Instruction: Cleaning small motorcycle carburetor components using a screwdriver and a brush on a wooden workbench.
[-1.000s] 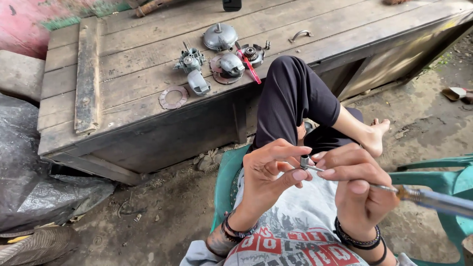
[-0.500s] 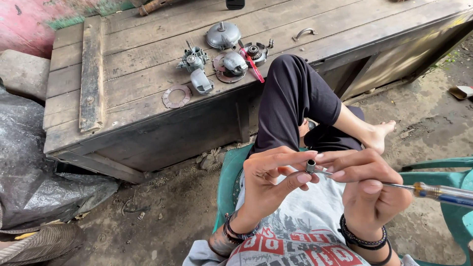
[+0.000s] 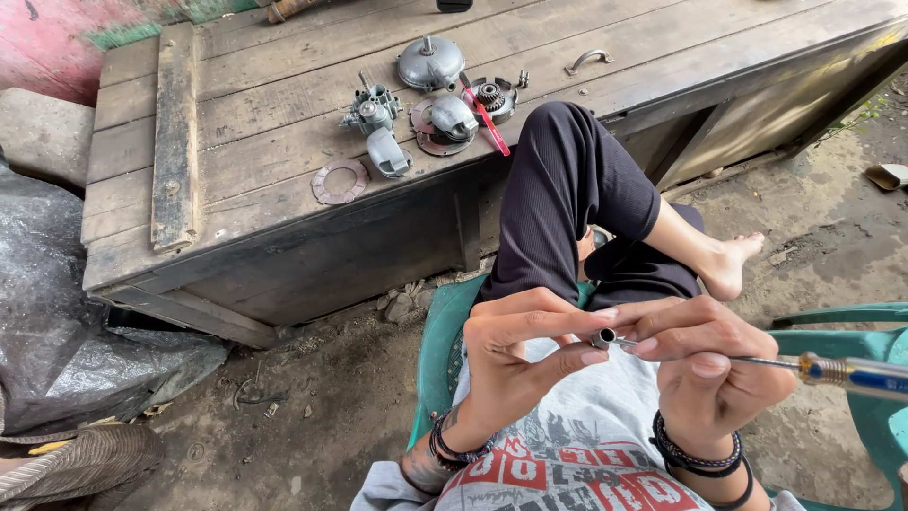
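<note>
Small metal cylindrical part point(image 3: 602, 337) sits at chest height above the lap, well apart from the table point(image 3: 284, 104). Our left hand point(image 3: 515, 364) pinches it between thumb and fingertips, the other fingers curled loosely. Our right hand point(image 3: 705, 378) is closed around the shaft of a screwdriver point(image 3: 851, 371), its tip meeting the part's open end.

Judgement: we should keep the shaft in line with the part's bore, hold the pinch firm so the part cannot spin, and turn with light pressure so the tip does not slip toward the fingers.

On the table, near its front edge: a grey carburetor body point(image 3: 371, 109), a domed metal cover point(image 3: 430, 62), a flat ring gasket point(image 3: 340, 181), a red-handled tool point(image 3: 487, 121).
</note>
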